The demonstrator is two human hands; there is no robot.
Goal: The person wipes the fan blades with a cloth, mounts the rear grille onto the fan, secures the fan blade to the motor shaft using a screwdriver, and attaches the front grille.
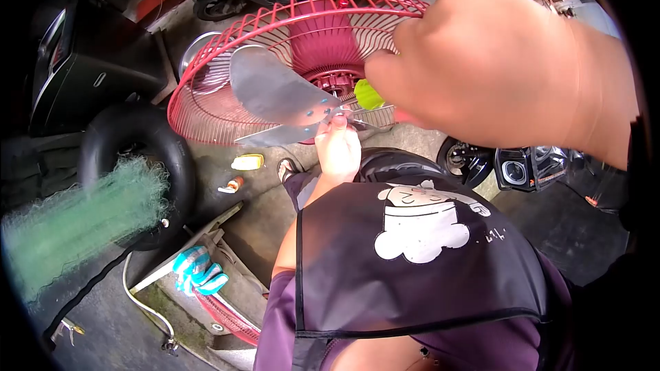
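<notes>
Above a grey floor [256, 232], the left hand [337, 154] is clamped on the grey fan blades [275, 86] near their centre, by the red fan cage [184, 89]. The right hand [481, 62] is curled beside a yellow-green piece [369, 95], its grip hidden; farther out are a striped glove [199, 271], green netting [82, 223] and a black inner tube [180, 165].

part of the red fan cage [320, 10] was covered by the right hand [474, 62], whose fingertips were hidden. the yellow-green item [368, 95] was partly covered too. the green netting [86, 223] was cut off at left; the apron's small lettering [495, 235] could not be read.
</notes>
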